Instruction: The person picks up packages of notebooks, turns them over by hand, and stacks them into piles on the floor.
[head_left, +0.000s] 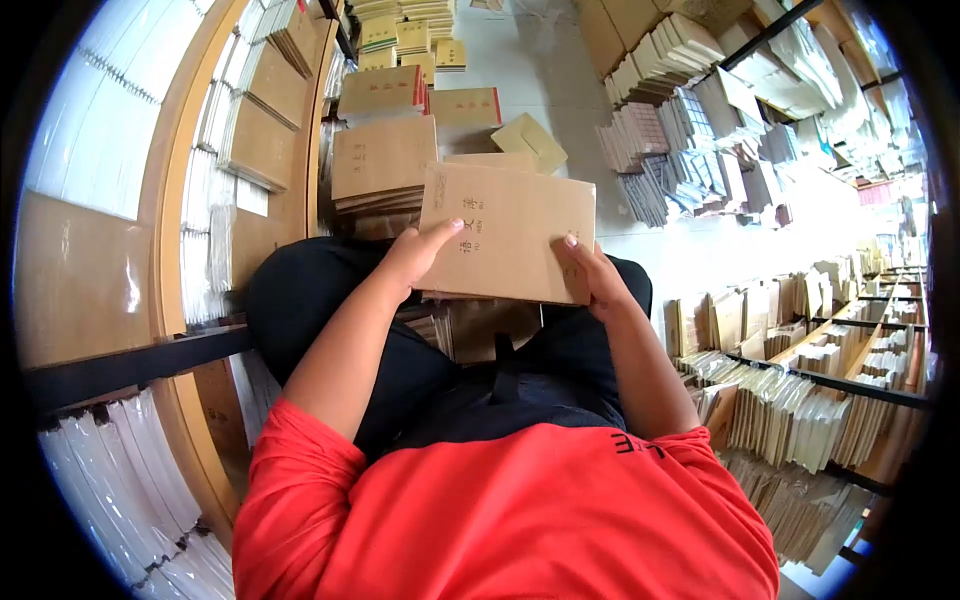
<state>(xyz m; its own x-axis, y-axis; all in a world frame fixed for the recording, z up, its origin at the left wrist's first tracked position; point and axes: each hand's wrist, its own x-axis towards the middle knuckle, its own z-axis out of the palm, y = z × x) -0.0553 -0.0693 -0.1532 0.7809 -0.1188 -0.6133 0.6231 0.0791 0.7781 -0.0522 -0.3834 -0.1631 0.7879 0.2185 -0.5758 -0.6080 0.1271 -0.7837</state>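
A brown paper-covered exercise book (515,225) with Chinese characters on its cover is held over my lap, perhaps with more books under it. My left hand (415,257) grips its left edge, thumb on the cover. Its right edge is in my right hand (600,277), thumb also on top; the fingers of both hands are hidden beneath. Just beyond, a stack of similar brown books (384,158) stands on the floor, with red-edged books (380,92) behind. A tan book (530,142) lies at an angle to the right of these.
Shelves of wrapped books (262,130) rise close on my left. A black metal bar (140,357) crosses at the lower left. To the right, bundled books (650,140) lie along the pale floor (540,75), and low racks (800,400) hold many more. Small yellow books (412,38) are stacked ahead.
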